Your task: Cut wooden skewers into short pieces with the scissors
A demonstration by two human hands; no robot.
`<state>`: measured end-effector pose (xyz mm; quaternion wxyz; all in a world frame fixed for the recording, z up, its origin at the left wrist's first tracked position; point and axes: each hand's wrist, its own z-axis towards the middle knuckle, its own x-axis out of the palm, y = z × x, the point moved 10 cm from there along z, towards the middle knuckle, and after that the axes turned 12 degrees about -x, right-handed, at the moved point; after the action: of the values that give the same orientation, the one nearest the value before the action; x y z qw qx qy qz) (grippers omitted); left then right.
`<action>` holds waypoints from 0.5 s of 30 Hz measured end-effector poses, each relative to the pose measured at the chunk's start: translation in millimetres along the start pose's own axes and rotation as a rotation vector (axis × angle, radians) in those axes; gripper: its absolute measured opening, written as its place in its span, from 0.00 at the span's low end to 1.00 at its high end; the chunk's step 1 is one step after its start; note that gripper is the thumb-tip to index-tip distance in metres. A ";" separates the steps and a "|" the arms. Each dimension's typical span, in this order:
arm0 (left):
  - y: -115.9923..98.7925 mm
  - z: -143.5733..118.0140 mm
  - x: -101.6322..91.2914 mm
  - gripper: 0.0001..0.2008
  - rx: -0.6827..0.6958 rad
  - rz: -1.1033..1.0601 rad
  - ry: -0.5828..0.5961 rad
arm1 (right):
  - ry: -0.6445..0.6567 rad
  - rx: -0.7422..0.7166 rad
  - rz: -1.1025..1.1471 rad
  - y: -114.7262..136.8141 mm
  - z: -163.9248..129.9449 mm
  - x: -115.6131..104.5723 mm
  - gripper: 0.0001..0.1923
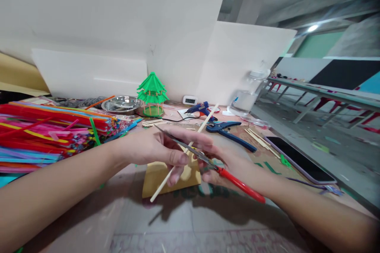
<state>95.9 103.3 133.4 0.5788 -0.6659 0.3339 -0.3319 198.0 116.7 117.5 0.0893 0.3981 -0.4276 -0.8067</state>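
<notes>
A thin pale wooden stick [163, 184] slants across the middle of the head view, pinched between the thumb and fingers of my left hand [157, 148]. In my right hand [230, 162] is a pair of scissors with red handles [240, 186]. Its metal blades point up and left, crossing the stick beside my left fingers; whether they touch it I cannot tell. Below both hands lies a yellowish-tan piece of card or paper [150, 184]. My right fingers are partly hidden behind the scissors.
Bundles of coloured pipe cleaners [38, 134] cover the left side. Behind stand a metal dish [121, 104], a green-roofed model pavilion [152, 97], a small clock [190, 100] and a glue gun [202, 110]. Blue cutters [231, 132], loose sticks [261, 140] and a phone [299, 160] lie right.
</notes>
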 end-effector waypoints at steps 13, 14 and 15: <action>-6.7 3.3 9.5 0.21 0.103 -0.009 0.158 | 0.169 -0.057 0.086 11.7 1.9 18.2 0.31; -7.1 3.1 10.6 0.21 0.101 -0.014 0.168 | 0.181 -0.054 0.090 12.8 1.5 18.5 0.32; -7.6 2.9 10.8 0.21 0.103 -0.023 0.170 | 0.187 -0.047 0.096 13.2 1.0 18.9 0.32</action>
<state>104.9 96.7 141.1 0.5780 -0.6084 0.3567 -0.4106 182.1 100.0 117.2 0.1768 0.4485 -0.4168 -0.7707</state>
